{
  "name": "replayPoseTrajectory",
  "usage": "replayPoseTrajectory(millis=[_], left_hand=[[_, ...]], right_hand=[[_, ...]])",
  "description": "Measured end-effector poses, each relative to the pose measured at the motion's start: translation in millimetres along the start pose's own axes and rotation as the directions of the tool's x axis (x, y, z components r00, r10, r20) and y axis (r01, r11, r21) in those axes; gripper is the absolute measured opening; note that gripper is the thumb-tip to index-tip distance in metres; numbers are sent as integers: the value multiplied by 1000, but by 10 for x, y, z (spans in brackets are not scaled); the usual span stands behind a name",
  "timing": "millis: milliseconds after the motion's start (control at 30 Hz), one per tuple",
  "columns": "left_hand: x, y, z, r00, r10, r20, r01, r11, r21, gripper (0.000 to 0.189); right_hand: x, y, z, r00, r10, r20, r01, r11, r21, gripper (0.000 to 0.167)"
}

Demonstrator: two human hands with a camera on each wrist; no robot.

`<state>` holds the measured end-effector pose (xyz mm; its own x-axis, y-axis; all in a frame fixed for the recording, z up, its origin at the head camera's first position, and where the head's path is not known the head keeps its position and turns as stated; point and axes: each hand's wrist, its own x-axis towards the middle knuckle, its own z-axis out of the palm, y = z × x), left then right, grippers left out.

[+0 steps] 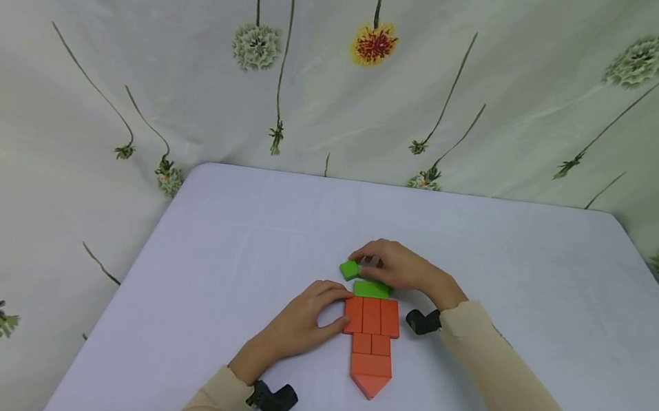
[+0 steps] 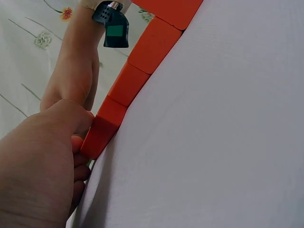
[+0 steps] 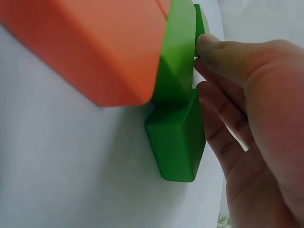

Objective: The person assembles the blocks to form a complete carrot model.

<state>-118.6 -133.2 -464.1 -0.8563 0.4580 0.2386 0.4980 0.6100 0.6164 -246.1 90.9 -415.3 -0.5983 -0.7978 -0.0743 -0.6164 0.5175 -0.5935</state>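
In the head view, orange-red toy blocks (image 1: 371,316) lie flat in an arrow-like shape, its pointed end towards me. A long green block (image 1: 371,289) touches their far edge. My right hand (image 1: 399,267) pinches a small green block (image 1: 349,269) between thumb and fingertips, just beyond the long one's left end. In the right wrist view, another green block (image 3: 173,142) sits by the row's right end; from above, that hand mostly hides it. My left hand (image 1: 309,314) touches the left side of the orange-red blocks with its fingertips and thumb, its fingers loosely bent.
A white-covered table (image 1: 252,223) carries the blocks, with its surface extending on both sides. Behind it hangs a pale cloth (image 1: 317,107) printed with flowers. A dark wrist camera (image 1: 423,322) is strapped to the right wrist, another device (image 1: 275,400) to the left.
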Motion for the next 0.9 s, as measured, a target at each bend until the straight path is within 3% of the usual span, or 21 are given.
replayPoseTrajectory(millis=[333,533,733,833,900], left_hand=[[4,6,10,1000,5,0,-5,1000,9,42],[14,-12,15,1000,9,3,-10,1000,4,42],[3,-27,17,1000,-3,4,3,1000,-2,43],[-3,-25,1,1000,-14,-7,14,1000,2,43],[-19,-20,-36,999,-18,-41,20,999,43,44]], right_hand=[[-49,-41,-10,999,0,38,0,1000,14,35],[-104,-62,-8,1000,16,9,-16,1000,8,39],[-265,-89,4,991,26,-133,-21,999,38,42],[-414,-90,17,967,20,-252,-15,1000,23,40],[-542,-83,35,940,34,-340,-33,999,7,40]])
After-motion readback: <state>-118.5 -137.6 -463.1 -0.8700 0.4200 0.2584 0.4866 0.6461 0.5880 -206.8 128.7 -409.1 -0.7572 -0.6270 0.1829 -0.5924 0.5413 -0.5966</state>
